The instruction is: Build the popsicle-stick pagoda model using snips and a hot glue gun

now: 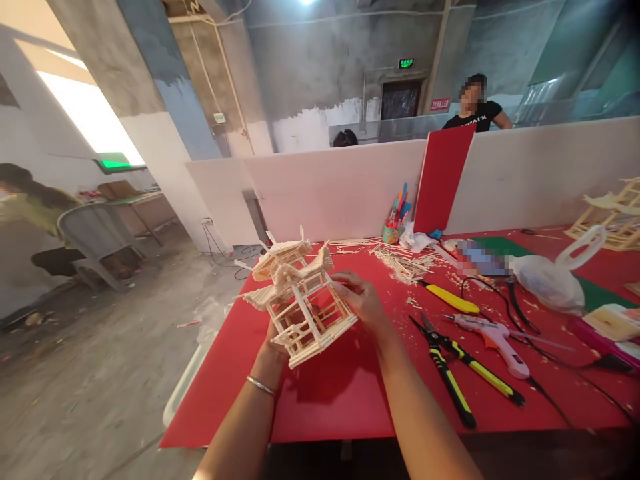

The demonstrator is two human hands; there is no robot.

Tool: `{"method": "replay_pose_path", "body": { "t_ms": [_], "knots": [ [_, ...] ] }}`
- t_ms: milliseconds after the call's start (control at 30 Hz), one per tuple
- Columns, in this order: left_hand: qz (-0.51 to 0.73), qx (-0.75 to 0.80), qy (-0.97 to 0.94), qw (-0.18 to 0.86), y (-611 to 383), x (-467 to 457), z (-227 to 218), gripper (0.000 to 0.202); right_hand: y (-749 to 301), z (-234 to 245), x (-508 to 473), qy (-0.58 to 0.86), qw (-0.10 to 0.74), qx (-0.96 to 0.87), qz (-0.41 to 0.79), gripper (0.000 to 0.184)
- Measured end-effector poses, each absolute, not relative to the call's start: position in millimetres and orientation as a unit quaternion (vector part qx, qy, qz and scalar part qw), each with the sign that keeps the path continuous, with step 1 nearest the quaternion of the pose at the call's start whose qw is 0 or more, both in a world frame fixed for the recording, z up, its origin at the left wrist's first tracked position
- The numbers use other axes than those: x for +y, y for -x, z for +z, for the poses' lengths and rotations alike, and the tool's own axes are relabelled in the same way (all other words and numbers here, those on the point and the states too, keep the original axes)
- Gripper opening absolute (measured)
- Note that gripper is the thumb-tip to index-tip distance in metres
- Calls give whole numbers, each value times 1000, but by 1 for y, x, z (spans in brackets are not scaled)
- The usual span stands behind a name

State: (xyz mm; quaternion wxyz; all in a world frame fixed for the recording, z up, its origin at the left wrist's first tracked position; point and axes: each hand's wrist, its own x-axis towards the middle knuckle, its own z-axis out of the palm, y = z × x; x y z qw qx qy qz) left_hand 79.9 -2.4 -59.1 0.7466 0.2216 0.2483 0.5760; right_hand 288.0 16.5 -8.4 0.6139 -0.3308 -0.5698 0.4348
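Observation:
A pale model pavilion (311, 321), built of thin wooden sticks with upturned, layered roofs, is held tilted above the red tabletop (345, 410). My left hand (276, 340) grips it from the lower left; the model hides most of those fingers. On the other side, my right hand (361, 299) has its thumb and fingers closed on the right side of the frame. A silver bracelet (261, 385) circles my left wrist. Beneath the model, its shadow falls on the red surface.
Right of my hands lie yellow-black pruning shears (453, 360), a pink glue gun (493, 339), a yellow-handled tool (450, 298) and black cords. Loose sticks (407, 261), a pen cup (391, 232) and a plastic bag (550, 283) sit farther back. A white partition (340, 193) borders the table; people are beyond.

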Motion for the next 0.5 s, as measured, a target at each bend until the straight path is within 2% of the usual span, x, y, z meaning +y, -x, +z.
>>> {"method": "replay_pose_path", "body": {
  "t_ms": [167,267,367,500],
  "knots": [
    [523,290,-222,770,-81,7,-49,21,-295,12,-13,415,609,-615,281,21],
    [538,266,-250,760,-85,9,-43,18,-293,31,-37,435,555,-677,210,19],
    [562,251,-280,737,-90,9,-42,25,-284,43,-49,486,482,-719,117,17],
    [558,300,-261,728,-90,11,-47,16,-274,47,-44,567,383,-728,38,17]
  ]
}}
